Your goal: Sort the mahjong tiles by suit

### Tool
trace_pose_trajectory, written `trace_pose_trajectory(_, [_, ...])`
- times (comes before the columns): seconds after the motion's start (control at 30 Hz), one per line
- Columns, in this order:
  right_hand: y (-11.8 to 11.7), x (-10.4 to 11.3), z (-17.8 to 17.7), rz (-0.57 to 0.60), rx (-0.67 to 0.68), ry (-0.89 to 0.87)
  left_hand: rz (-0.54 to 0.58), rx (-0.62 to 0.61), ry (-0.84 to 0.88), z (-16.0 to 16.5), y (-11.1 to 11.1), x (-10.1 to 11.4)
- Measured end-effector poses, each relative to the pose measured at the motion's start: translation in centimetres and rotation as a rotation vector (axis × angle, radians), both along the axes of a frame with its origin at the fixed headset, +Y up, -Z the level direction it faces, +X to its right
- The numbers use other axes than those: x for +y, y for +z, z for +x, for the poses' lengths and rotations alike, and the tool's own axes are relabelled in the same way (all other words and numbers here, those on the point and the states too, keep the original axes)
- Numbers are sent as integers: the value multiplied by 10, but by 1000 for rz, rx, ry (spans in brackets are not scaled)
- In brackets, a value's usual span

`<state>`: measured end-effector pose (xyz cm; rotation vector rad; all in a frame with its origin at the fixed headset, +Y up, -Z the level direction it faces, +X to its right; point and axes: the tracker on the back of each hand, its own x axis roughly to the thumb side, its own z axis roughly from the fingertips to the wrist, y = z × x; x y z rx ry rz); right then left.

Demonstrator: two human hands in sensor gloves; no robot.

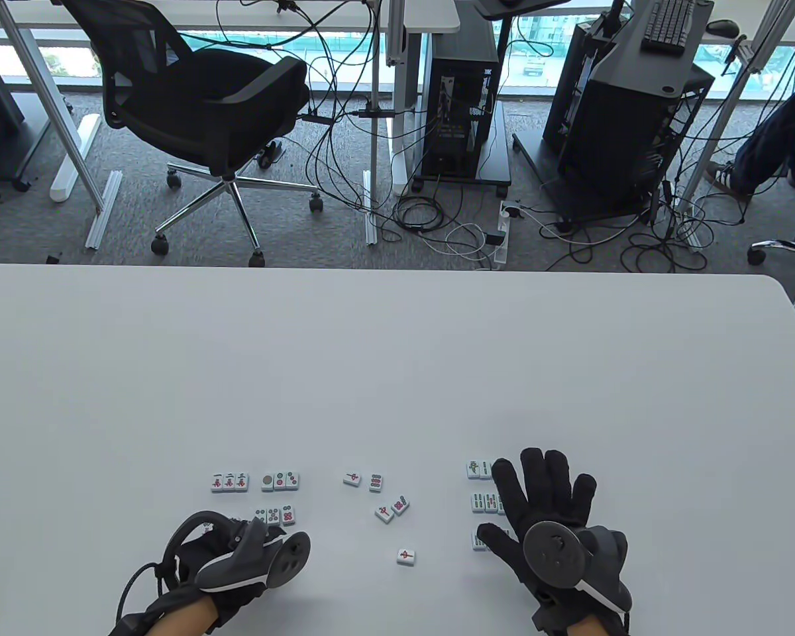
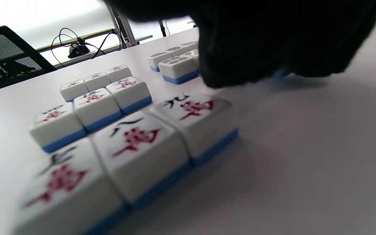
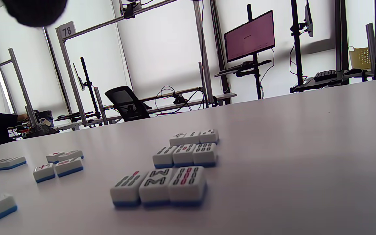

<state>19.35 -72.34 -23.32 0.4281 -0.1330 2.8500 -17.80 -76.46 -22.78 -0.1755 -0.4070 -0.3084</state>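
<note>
1. Table view: the right hand lies flat with fingers spread, at three o'clock of the loose tiles, covering part of the stick-patterned tiles. The left hand sits at seven o'clock; whether it grasps anything cannot be told.
2. Left wrist view: red-character tiles form three rows beside dark fingers.
3. Right wrist view: the stick-patterned tiles form three rows on the table.

White tabletop: character-suit mahjong tiles left, bamboo-suit mahjong tiles right, loose mixed mahjong tiles between.
</note>
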Motion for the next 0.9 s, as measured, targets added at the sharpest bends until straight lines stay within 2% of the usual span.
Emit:
trace_pose_trajectory(0.17, [0,0,0,1,1,-4,-10,-1,-14,1,0,2])
trace_pose_trajectory(0.3, [0,0,0,2,1,-9,1,6,-3,3,1,16])
trace_pose_trajectory(0.43, [0,-1,0,-3,1,-8,29,-9,13,17,-8,39])
trace_pose_trajectory(0.63, [0,1,0,2,3,-16,144,-73,33,56,-34,60])
trace_pose_trajectory(0.73, [0,0,0,2,6,-18,170,-88,18,77,-51,60])
trace_pose_trajectory(0.9, [0,1,-1,4,11,-24,152,-85,-38,113,-82,52])
